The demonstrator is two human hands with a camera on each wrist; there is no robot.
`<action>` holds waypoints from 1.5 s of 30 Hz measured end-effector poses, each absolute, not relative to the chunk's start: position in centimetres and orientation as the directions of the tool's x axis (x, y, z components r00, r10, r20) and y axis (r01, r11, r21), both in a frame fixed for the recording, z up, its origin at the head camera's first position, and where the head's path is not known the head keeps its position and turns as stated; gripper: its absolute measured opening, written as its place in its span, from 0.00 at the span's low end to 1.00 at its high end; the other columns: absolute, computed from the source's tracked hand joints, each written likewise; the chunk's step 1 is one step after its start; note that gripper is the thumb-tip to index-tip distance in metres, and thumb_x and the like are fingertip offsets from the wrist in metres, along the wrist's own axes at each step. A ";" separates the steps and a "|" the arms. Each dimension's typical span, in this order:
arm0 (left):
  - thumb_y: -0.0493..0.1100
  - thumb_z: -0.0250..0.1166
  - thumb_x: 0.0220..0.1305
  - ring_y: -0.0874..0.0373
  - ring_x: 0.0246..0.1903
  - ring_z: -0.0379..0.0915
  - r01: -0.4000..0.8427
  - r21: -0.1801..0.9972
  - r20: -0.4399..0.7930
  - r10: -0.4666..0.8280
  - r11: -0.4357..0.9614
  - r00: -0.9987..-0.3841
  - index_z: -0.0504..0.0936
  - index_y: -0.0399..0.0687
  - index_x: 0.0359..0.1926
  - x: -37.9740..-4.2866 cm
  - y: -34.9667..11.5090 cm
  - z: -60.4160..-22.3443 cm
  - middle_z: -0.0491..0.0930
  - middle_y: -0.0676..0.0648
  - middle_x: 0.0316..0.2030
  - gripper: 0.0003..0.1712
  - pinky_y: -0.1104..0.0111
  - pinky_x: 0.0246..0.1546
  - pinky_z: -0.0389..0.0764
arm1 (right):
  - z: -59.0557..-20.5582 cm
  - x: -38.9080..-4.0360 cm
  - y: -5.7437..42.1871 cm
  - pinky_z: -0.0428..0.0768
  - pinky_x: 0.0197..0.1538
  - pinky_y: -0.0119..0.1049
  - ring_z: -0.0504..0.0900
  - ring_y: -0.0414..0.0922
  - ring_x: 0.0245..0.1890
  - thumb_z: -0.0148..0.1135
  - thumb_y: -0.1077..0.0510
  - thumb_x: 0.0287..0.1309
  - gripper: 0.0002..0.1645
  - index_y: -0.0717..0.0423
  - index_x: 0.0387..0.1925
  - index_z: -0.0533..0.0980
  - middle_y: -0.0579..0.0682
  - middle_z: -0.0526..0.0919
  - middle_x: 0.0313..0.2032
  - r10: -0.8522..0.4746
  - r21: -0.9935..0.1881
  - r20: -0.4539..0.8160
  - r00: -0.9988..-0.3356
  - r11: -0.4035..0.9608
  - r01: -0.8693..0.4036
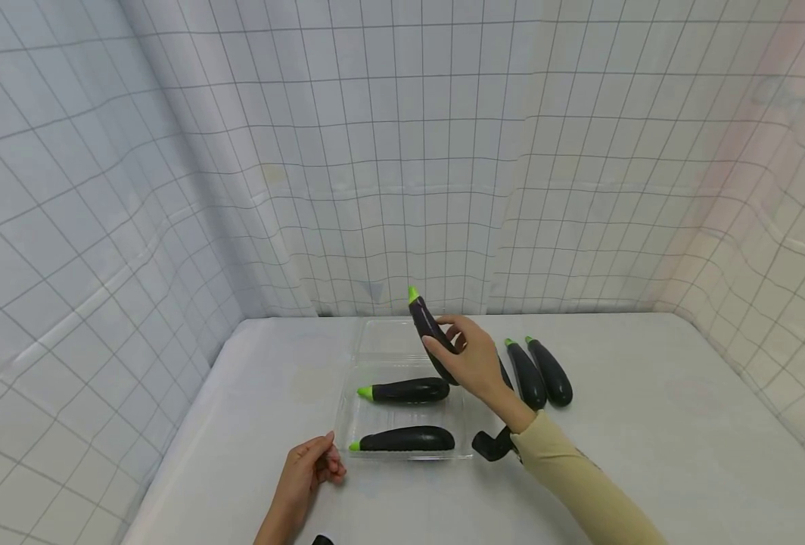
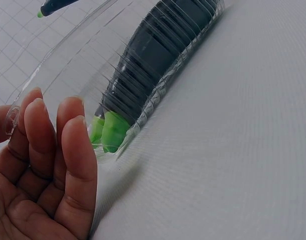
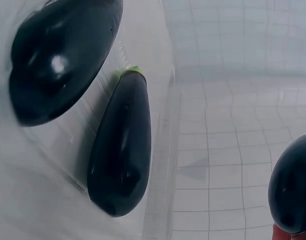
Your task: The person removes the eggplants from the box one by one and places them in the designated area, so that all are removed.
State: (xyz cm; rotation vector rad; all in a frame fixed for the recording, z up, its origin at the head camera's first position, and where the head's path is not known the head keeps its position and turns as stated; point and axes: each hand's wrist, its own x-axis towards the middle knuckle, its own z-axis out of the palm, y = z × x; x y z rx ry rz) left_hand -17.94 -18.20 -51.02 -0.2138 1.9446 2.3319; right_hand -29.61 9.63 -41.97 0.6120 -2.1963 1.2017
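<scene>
My right hand [image 1: 473,359] grips a dark purple eggplant [image 1: 426,327] with a bright green stem end, holding it tilted above the back of a clear plastic box [image 1: 392,415]. In the right wrist view, the blunt end of that held eggplant [image 3: 295,187] shows at the right edge with fingertips below it. Two eggplants lie crosswise inside the box: one in the middle [image 1: 412,390], one along the near side [image 1: 408,439]. At the box's near left corner, my left hand [image 1: 307,469] pinches the rim [image 2: 12,120] between thumb and finger, other fingers bent.
The box's clear lid [image 1: 389,338] lies folded back behind it. Right of the box, two eggplants [image 1: 528,377] [image 1: 552,372] lie side by side, and another [image 1: 505,372] is partly hidden by my right wrist. Gridded white curtains [image 1: 402,151] enclose the white table [image 1: 259,393].
</scene>
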 end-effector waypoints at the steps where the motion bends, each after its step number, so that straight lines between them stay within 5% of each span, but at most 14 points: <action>1: 0.47 0.56 0.69 0.58 0.19 0.76 -0.168 0.969 -0.173 -0.014 -0.181 -0.985 0.75 0.41 0.21 -17.9 -18.2 -51.0 0.73 0.48 0.17 0.20 0.68 0.24 0.79 | -42.0 -29.7 9.8 0.71 0.25 0.34 0.71 0.39 0.21 0.69 0.49 0.54 0.20 0.53 0.46 0.78 0.44 0.76 0.27 -0.115 -0.612 0.661 -0.741 0.489 -0.622; 35: 0.47 0.56 0.68 0.58 0.19 0.75 -0.170 0.968 -0.179 -0.036 -0.183 -0.983 0.75 0.41 0.20 -18.2 -18.1 -51.3 0.73 0.47 0.16 0.20 0.68 0.23 0.79 | -43.6 -31.2 17.7 0.68 0.28 0.37 0.70 0.44 0.23 0.70 0.52 0.52 0.20 0.60 0.44 0.80 0.52 0.78 0.25 0.175 -0.702 0.639 -0.749 0.531 -0.474; 45: 0.46 0.56 0.69 0.57 0.19 0.76 -0.163 0.968 -0.173 -0.039 -0.190 -0.984 0.75 0.40 0.21 -18.1 -18.1 -51.3 0.73 0.47 0.16 0.20 0.68 0.23 0.79 | -44.5 -31.5 20.7 0.69 0.28 0.38 0.73 0.47 0.25 0.68 0.46 0.54 0.22 0.56 0.45 0.80 0.52 0.78 0.28 0.240 -0.753 0.523 -0.818 0.579 -0.311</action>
